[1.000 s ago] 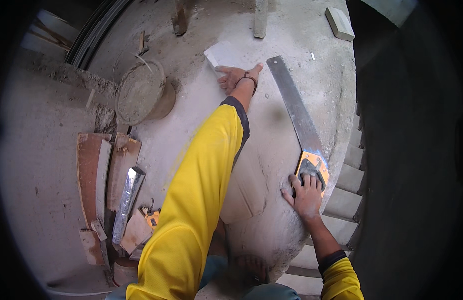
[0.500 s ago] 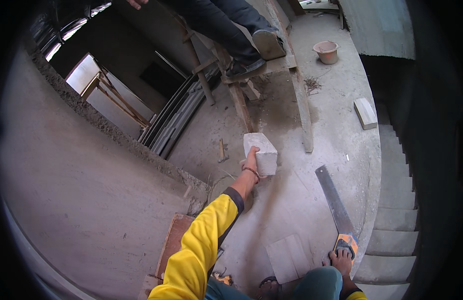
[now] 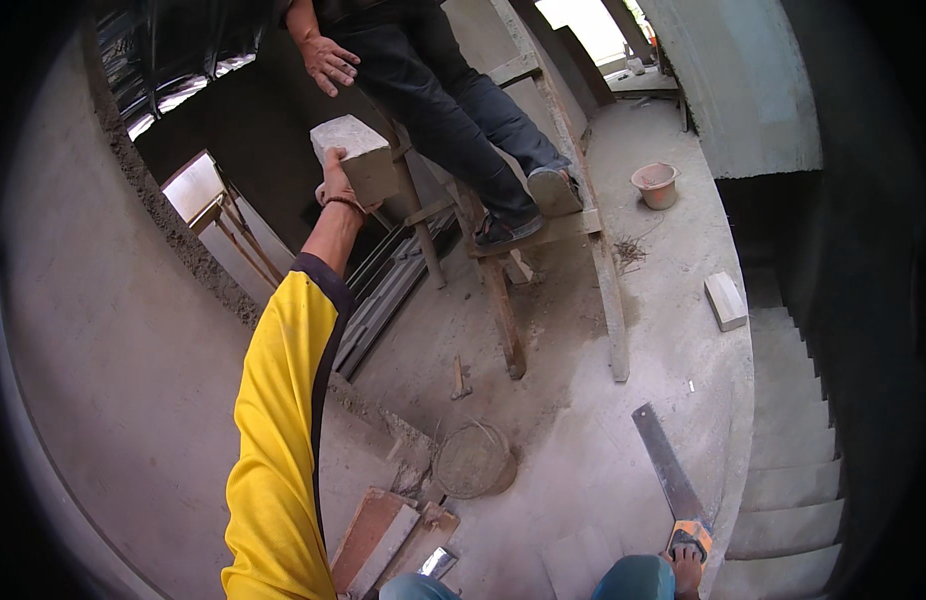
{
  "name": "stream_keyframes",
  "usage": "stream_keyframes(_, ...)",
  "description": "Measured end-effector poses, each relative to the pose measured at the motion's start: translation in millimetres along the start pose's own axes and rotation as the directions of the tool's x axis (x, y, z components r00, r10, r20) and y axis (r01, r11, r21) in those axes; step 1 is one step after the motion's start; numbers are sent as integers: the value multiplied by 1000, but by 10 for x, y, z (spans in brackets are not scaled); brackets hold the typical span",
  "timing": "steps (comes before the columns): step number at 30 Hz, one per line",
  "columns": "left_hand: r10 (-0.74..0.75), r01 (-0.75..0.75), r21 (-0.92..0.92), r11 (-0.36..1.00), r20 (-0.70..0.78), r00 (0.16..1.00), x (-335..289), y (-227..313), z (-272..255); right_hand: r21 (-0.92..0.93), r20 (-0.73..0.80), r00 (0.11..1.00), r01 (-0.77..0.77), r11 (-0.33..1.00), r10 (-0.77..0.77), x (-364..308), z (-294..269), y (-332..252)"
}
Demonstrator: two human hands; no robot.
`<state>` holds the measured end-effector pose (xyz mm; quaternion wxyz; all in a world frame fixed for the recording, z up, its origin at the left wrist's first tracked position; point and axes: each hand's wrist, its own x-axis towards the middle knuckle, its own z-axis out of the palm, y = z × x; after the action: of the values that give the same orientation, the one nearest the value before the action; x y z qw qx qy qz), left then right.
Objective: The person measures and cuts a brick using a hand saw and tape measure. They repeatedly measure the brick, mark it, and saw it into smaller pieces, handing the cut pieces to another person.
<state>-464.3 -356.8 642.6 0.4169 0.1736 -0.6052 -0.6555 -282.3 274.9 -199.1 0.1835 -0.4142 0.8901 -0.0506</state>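
Observation:
A pale, wedge-looking masonry block (image 3: 368,160) is raised at the end of my outstretched left arm, gripped from its near side by my left hand (image 3: 337,192). Just above it, apart from the block, hangs the open hand (image 3: 330,65) of another person who stands on a wooden trestle (image 3: 605,290). Low on the right, my right hand (image 3: 687,570) is closed around the orange and black handle of a handsaw (image 3: 667,465). The saw's blade slants away from me over the concrete floor. My knee partly covers the area beside that hand.
Descending stairs (image 3: 791,480) border the floor's right edge, where another pale block (image 3: 725,301) lies. A reddish bucket (image 3: 656,186) stands farther back. Nearer are a hammer (image 3: 459,378), a round mortar-coloured bucket (image 3: 474,462) and some boards (image 3: 376,535) beside the left wall.
My left hand has carried the block up and to the left, toward the other person. That person's hand has come lower into view. My right hand stays on the saw handle.

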Motion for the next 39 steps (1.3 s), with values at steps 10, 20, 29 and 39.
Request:
stream_keyframes(10,214,-147,426,893,-113,970,-236,671,499,306,-39,977,-190,933,212,-207,-439,43)
stream_keyframes(20,335,-237,462,854,-143,931,-209,630,670,-155,-263,965,-26,988,-15,-85,109,151)
stream_keyframes(29,497,-474,484,736,90,863,999,1940,7,-99,-113,992,43,994,-55,0,-448,-120)
stream_keyframes(39,191,-662,741,-113,670,718,-1248,-1036,-803,-180,-47,999,12,984,-20,-193,-617,7)
